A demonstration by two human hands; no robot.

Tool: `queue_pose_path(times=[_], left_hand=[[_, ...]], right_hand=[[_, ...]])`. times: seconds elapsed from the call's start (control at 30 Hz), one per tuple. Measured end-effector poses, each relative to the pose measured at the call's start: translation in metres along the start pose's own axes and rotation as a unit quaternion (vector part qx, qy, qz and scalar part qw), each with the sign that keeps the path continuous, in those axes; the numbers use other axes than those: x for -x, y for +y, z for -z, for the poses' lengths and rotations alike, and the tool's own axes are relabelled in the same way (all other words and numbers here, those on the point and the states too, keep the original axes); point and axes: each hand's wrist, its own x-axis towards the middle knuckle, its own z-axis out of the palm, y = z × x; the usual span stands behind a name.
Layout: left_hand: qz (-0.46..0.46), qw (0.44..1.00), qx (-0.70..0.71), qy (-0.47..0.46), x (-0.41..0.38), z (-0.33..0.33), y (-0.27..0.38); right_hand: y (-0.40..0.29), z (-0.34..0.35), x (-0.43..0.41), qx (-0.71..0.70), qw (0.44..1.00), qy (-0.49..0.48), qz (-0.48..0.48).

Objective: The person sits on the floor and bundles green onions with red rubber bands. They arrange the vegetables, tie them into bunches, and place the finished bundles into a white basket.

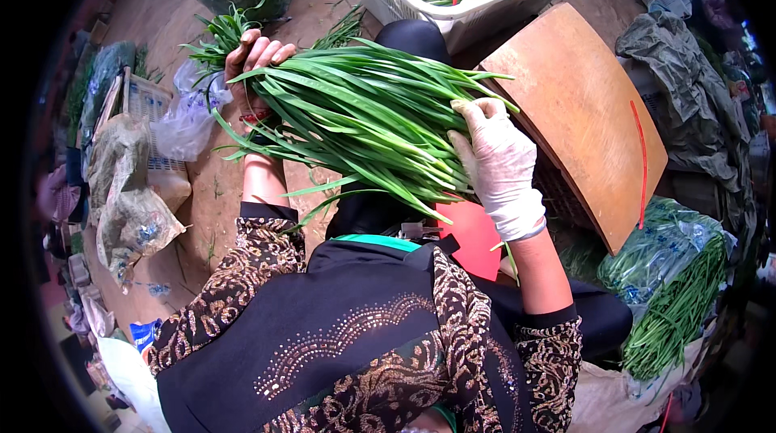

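Observation:
A large loose bunch of garlic chives (364, 111) lies sideways above my lap, with leaf tips at left and pale stem ends at right. My left hand (254, 63) is bare and wraps around the leafy end; folded leaf tips stick out beyond its fingers. A thin, pale glove covers my right hand (500, 154). Its thumb and fingertips pinch stems at the right edge of the bunch. A few stems stick out above and below that hand. The palm side of the right hand is hidden.
A white plastic crate (418, 11) ahead holds chive bundles tied with red bands. To the right, a wooden board (582, 111) bears a red strip (641, 160). Bagged chives (676, 312) lie at lower right. Plastic bags (191, 111) and a sack (124, 184) lie left.

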Motion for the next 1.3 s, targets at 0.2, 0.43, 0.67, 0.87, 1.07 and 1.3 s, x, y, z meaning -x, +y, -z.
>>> queue_pose_path(times=[0.2, 0.43, 0.67, 0.87, 1.07, 1.3], left_hand=[[-0.018, 0.998, -0.004, 0.056, 0.001, 0.001, 0.002], [-0.013, 0.997, 0.041, 0.064, 0.015, 0.029, 0.011], [0.009, 0.995, 0.066, 0.074, 0.014, 0.028, 0.008], [-0.005, 0.993, 0.074, 0.09, 0.016, 0.03, 0.007], [-0.006, 0.994, 0.056, 0.091, 0.012, 0.026, 0.004], [-0.006, 0.994, 0.052, 0.091, 0.009, 0.017, 0.002]], right_hand=[[0.022, 0.011, -0.008, -0.124, 0.989, 0.055, -0.058], [0.114, -0.01, 0.019, -0.595, 0.731, -0.024, -0.333], [0.068, -0.05, 0.019, -0.784, 0.548, -0.147, -0.253], [0.073, -0.039, 0.026, -0.72, 0.607, -0.174, -0.287], [0.096, -0.045, 0.066, -0.588, 0.698, -0.212, -0.35], [0.124, 0.001, 0.077, -0.462, 0.8, 0.042, -0.38]])
